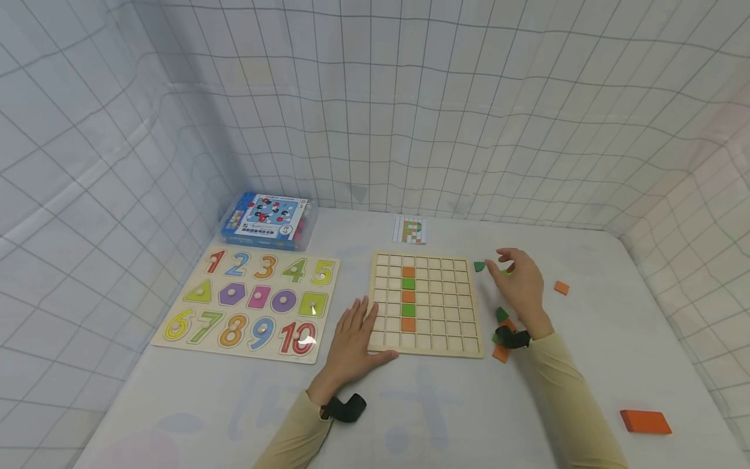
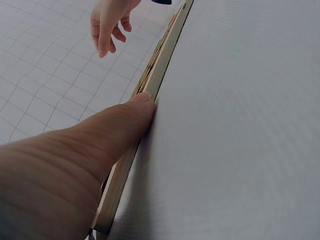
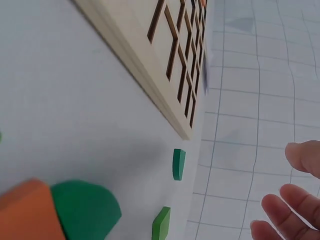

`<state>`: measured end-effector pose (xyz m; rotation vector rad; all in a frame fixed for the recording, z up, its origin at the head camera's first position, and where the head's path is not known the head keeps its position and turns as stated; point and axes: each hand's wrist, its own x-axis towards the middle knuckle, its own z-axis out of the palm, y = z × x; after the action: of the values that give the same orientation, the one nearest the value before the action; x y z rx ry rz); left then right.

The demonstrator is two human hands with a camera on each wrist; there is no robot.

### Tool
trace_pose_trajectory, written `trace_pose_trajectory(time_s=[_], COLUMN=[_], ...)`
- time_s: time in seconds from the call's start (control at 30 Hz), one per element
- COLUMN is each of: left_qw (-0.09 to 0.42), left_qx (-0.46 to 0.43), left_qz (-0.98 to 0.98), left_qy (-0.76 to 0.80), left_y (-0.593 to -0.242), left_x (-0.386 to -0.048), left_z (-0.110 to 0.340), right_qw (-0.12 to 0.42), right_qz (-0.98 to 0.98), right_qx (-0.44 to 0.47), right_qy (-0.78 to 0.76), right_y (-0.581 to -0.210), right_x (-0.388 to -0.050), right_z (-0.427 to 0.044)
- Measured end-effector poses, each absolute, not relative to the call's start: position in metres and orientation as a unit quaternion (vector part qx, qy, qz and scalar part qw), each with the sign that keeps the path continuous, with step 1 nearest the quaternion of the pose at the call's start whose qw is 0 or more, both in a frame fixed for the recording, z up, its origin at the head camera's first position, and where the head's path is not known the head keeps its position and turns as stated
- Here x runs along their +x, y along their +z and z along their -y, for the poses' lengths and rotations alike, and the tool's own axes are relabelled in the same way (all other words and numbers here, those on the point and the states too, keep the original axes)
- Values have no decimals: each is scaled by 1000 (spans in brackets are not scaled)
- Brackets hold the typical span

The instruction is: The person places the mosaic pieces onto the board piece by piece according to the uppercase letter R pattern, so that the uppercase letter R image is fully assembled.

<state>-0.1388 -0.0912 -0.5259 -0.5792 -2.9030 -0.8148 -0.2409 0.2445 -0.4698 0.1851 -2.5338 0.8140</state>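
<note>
My left hand (image 1: 351, 342) lies with fingers spread at the near left corner of a wooden grid board (image 1: 434, 299). In the left wrist view, its thumb (image 2: 122, 122) presses the board's edge. A column of alternating orange and green square tiles (image 1: 408, 297) sits in the grid. Right of the board, my right hand (image 1: 520, 286) hovers with fingers apart and loosely bent, nothing visible between them. Near its fingertips lie a dark green rounded piece (image 3: 178, 164) and a light green piece (image 3: 161, 225). Under the wrist are several orange and green pieces (image 1: 501, 354).
A small pattern card (image 1: 409, 230) lies behind the board. To the left are a number and shape puzzle (image 1: 246, 303) and a blue boxed set (image 1: 266, 220). An orange tile (image 1: 562, 287) and an orange block (image 1: 646, 422) lie at right. Gridded cloth walls (image 1: 410, 111) surround the table.
</note>
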Motion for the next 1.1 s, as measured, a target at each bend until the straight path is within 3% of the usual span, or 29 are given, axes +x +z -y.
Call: trace_pose_trajectory(time_s=[0.77,1.1], left_qw=[34,32], left_qx=[-185,-183], left_qz=[946,948], left_qy=[-264,-259], left_y=[-525,-527], left_x=[-138,-139], left_z=[91,91], right_qw=[47,3], right_qz=[969,977], right_qx=[-51,-77], right_qy=[235,200], right_y=[-472,-472], right_x=[-243,-245], right_z=[-267,-268])
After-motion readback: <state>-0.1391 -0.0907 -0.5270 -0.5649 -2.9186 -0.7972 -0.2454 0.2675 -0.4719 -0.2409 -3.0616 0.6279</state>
